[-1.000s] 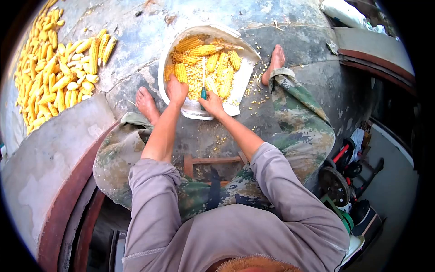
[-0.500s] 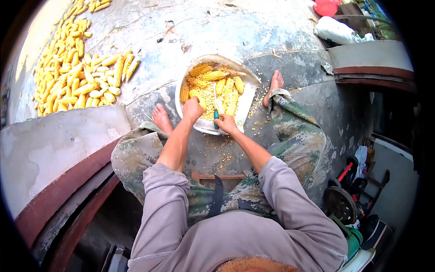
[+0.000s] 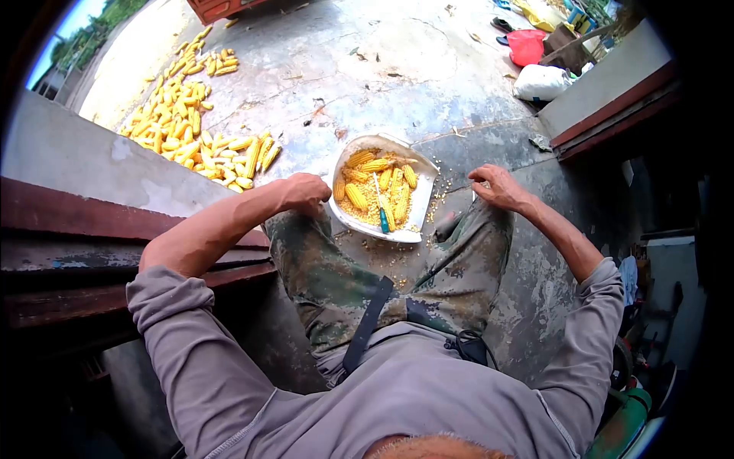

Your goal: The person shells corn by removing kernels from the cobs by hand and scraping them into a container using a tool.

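Note:
My left hand (image 3: 309, 193) rests by my left knee, fingers bent loosely downward and partly hidden, with nothing visible in it. At my right knee is my right hand (image 3: 498, 187), its fingers apart and holding nothing. Between my knees a white basin (image 3: 425, 200) stands on the floor. Loose corn kernels (image 3: 365, 213) and several yellow corn cobs (image 3: 356, 196) fill it. A screwdriver with a green handle (image 3: 384, 220) lies on the corn, its shaft pointing away from me. Both hands are apart from the basin.
A big pile of corn cobs (image 3: 172, 115) lies at the left beyond a low wall (image 3: 99, 153). Scattered kernels (image 3: 436, 206) dot the floor beside the basin. A white sack (image 3: 541, 83) and a red bag (image 3: 526, 47) stand at the far right.
Both hands have left the basin and moved apart to my knees. The screwdriver was let go and lies on the corn. My view has tilted up, and my feet are drawn back.

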